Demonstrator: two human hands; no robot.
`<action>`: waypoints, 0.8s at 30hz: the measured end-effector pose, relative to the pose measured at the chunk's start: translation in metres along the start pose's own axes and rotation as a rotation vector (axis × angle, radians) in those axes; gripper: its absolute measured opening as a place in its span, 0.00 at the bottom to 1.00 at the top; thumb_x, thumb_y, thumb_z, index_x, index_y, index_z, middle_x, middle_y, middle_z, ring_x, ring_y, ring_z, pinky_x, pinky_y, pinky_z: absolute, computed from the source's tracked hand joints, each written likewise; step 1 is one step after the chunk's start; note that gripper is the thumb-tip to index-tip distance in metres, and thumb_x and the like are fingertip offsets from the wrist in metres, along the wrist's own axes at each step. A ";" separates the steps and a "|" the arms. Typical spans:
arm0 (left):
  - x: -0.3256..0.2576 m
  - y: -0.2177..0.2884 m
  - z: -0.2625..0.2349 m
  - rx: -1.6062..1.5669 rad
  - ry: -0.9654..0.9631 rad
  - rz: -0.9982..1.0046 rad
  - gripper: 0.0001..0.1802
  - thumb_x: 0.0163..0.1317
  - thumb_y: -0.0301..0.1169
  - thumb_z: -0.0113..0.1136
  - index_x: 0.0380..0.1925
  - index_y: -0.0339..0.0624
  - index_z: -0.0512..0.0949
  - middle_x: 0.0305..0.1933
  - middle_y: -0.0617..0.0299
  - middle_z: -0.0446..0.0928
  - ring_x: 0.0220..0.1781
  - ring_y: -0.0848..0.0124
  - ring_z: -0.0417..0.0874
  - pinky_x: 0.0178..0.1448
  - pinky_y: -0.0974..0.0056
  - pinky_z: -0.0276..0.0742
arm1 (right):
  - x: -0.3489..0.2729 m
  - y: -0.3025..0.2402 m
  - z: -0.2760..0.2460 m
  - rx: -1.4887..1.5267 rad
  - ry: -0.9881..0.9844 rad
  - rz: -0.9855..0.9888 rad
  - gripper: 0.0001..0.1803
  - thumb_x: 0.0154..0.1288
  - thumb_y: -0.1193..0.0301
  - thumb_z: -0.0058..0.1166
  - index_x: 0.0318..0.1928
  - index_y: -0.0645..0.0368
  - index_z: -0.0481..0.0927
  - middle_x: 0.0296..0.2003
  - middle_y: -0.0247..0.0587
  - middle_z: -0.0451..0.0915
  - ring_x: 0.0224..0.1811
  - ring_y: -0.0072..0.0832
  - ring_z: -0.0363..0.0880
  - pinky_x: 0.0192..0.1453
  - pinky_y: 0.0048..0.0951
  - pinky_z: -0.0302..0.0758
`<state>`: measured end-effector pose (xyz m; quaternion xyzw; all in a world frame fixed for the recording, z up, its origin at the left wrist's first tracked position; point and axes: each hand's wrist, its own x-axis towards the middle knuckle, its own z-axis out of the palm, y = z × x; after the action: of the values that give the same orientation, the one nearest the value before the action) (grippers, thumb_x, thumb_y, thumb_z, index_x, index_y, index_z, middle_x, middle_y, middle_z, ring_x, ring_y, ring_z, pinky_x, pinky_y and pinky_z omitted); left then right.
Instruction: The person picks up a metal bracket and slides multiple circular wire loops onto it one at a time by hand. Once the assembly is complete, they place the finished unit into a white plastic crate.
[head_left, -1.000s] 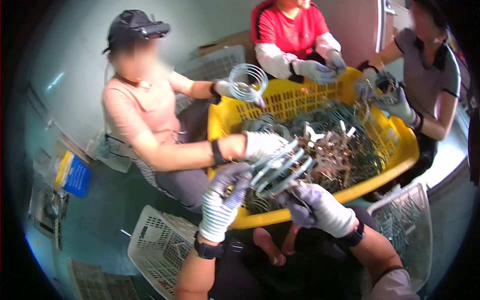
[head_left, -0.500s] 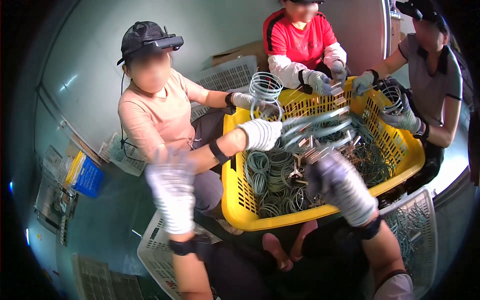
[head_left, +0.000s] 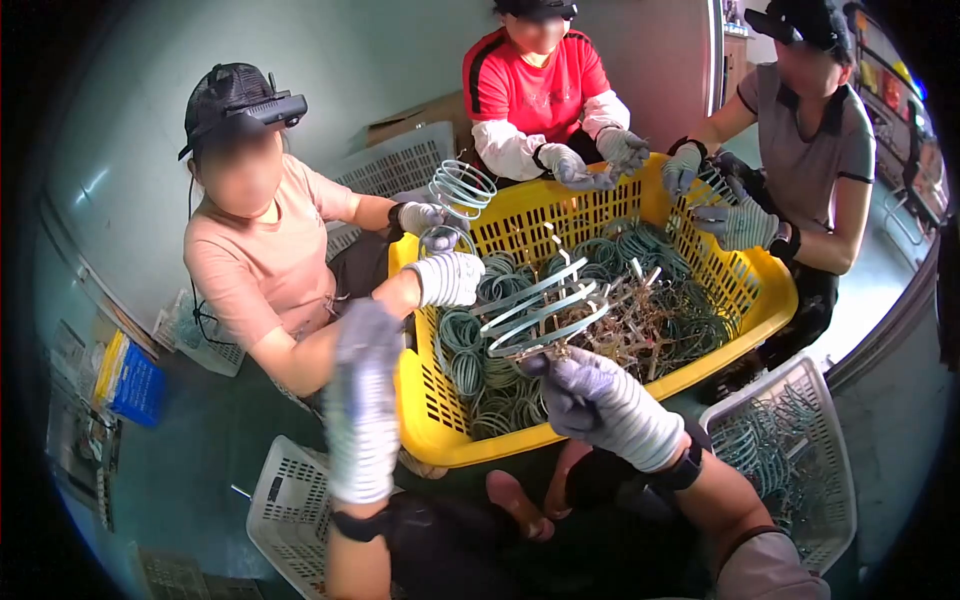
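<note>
Right hand, nearly closed, pinches near end of 1 pale wire coil. Coil is over yellow basket, up-left of right hand, loops slanting up rightward. Left hand, blurred, well apart leftward; cannot tell opening or hold.

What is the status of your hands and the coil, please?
Right hand holding coil above yellow basket. Left hand blurred, apart from coil. Co-worker's gloved hand appears near the coil's left side.
</note>
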<state>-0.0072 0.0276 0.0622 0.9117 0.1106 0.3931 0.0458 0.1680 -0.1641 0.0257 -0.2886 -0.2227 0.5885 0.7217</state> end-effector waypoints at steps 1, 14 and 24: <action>0.001 0.014 0.033 -0.914 0.088 -0.366 0.24 0.66 0.25 0.48 0.63 0.39 0.64 0.61 0.54 0.69 0.63 0.66 0.71 0.64 0.64 0.66 | 0.002 0.006 -0.004 0.020 0.006 0.020 0.18 0.68 0.59 0.51 0.50 0.57 0.73 0.21 0.24 0.64 0.16 0.13 0.55 0.20 0.17 0.53; -0.022 -0.034 0.095 -1.301 -0.188 -0.787 0.20 0.69 0.35 0.50 0.56 0.34 0.69 0.49 0.54 0.77 0.50 0.67 0.79 0.58 0.65 0.75 | 0.009 -0.012 -0.077 0.234 0.092 -0.556 0.16 0.71 0.60 0.46 0.52 0.56 0.74 0.44 0.40 0.78 0.48 0.33 0.79 0.58 0.42 0.75; 0.033 -0.037 0.146 -1.063 -1.138 -0.911 0.21 0.67 0.37 0.51 0.56 0.37 0.67 0.44 0.59 0.76 0.40 0.71 0.80 0.43 0.67 0.80 | 0.008 -0.009 -0.066 0.396 0.418 -0.487 0.16 0.70 0.60 0.49 0.50 0.57 0.75 0.45 0.41 0.79 0.47 0.34 0.79 0.53 0.40 0.78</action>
<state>0.1144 0.0714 -0.0211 0.6945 0.2254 -0.1747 0.6605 0.2205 -0.1674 -0.0167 -0.1960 -0.0145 0.3595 0.9122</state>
